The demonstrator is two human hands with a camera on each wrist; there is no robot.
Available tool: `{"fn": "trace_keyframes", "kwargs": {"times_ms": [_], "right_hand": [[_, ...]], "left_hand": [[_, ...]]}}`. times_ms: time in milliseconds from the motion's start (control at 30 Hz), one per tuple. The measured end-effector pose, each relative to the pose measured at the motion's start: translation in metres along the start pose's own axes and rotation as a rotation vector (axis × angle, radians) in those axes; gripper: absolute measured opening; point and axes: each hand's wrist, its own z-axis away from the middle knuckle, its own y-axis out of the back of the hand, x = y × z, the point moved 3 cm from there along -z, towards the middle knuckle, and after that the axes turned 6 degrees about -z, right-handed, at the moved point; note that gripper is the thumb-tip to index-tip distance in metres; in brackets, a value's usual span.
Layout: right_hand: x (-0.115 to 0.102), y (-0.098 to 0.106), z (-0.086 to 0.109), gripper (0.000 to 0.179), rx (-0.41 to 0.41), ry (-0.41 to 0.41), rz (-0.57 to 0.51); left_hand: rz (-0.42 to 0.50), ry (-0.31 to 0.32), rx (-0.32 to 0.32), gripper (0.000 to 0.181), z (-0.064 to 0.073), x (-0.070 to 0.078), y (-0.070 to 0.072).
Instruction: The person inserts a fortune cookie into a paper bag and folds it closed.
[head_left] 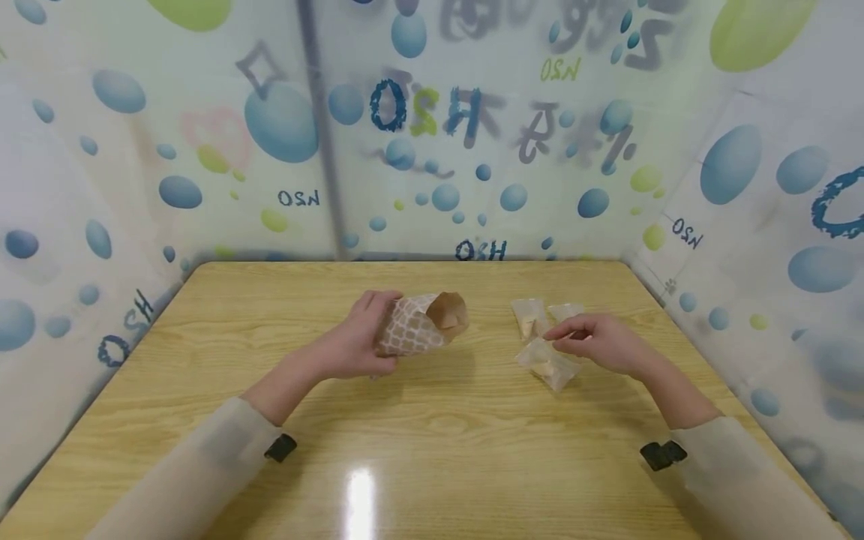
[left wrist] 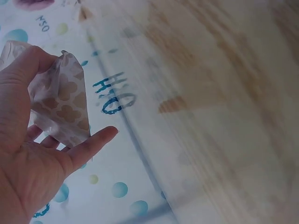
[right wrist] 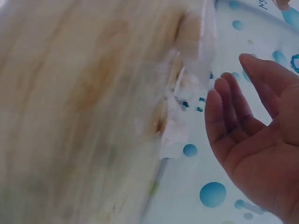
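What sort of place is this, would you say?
Probably a makeshift, curtained-off work booth: there's a wood-grain table with bubble-patterned sheets around three sides.

L hand (head_left: 356, 339) curled in grip, R hand (head_left: 601, 345) bent & relaxed.

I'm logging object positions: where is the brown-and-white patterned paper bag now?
In the head view, the patterned paper bag is near the middle, in the person's left hand, left of the clear plastic packets.
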Motion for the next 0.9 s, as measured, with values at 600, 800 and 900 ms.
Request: {"fn": "trace_keyframes", "kwargs": {"times_ms": [600,800,900], "right_hand": [[0.009,-0.021,0.001,0.033,-0.127,-0.080,-0.024],[0.011,-0.027,0.001,0.038,-0.164,-0.068,-0.080],[0.010,-0.030,0.000,0.041,-0.158,-0.067,-0.091]], "left_hand": [[-0.015,-0.019,0.005,0.099,0.000,0.001,-0.003],[-0.012,-0.017,-0.003,0.099,0.001,0.003,-0.003],[-0.012,-0.011,-0.009,0.099,0.001,0.004,-0.004]]}}
